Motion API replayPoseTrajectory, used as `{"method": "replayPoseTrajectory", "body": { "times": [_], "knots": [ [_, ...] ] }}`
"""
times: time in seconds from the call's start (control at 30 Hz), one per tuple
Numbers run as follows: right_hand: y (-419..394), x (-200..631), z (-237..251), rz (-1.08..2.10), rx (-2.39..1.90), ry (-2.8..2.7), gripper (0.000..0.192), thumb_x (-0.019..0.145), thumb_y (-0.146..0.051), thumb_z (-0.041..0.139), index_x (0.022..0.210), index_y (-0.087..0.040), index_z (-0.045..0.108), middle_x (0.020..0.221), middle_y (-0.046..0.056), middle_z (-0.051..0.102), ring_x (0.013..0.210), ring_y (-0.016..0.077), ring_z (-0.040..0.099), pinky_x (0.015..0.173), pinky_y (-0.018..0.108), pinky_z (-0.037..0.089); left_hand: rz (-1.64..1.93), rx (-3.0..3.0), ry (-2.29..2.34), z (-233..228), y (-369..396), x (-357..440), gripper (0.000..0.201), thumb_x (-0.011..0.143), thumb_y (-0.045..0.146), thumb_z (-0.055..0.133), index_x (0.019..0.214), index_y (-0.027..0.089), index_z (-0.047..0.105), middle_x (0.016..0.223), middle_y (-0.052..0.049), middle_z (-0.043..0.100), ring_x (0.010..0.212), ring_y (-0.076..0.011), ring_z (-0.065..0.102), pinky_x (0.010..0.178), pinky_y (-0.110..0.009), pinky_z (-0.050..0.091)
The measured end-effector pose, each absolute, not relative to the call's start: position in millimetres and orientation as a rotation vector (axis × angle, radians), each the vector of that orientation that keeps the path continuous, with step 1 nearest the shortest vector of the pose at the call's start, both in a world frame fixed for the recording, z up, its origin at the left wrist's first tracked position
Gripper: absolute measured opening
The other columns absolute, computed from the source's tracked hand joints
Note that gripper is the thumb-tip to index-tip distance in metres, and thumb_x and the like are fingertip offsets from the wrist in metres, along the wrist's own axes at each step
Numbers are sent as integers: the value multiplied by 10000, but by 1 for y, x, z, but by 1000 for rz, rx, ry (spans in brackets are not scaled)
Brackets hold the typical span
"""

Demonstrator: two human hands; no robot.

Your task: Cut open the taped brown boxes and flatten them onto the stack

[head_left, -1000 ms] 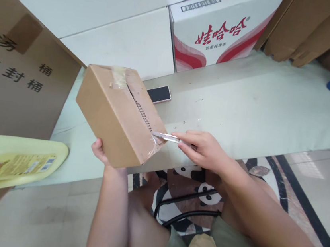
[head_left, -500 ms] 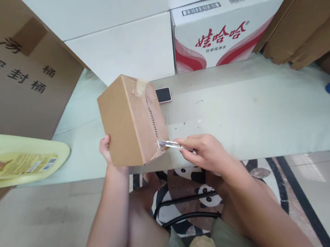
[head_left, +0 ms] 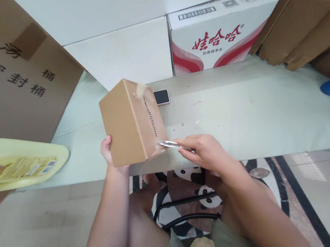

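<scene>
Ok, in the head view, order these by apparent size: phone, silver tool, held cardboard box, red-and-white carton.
1. Red-and-white carton
2. Held cardboard box
3. Phone, silver tool: too close, both partly covered

Right of the phone (head_left: 163, 97), room opens over the desk (head_left: 261, 99); the carton (head_left: 124, 124) blocks leftward, a red-and-white box (head_left: 214, 41) beyond.

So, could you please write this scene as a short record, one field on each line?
Left hand: supports the cardboard box at its lower left
Right hand: holds a slim metal tool, probably a knife
Tool tip: at the near end of the box's seam
Box: tilted, tape at the seam's far end
Phone: partly behind the box
</scene>
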State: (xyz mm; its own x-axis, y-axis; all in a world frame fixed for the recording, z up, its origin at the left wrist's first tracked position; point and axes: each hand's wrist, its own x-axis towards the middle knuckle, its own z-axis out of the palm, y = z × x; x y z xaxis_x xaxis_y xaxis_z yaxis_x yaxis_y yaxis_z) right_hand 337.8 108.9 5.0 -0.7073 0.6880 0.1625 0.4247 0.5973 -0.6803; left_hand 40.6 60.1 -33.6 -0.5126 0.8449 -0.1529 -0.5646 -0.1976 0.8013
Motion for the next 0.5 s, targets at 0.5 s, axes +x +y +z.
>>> {"method": "replayPoseTrajectory", "body": {
  "times": [0.5],
  "knots": [
    [111,346,9,945,-859,-2427,328,971,-328,534,1192,-259,766,827,40,762,673,144,632,629,247,389,1870,529,1021,-17,63,47,466,784,590,651,1114,265,705,1226,-62,737,1318,-323,577,1059,-466,511]
  ]
}}
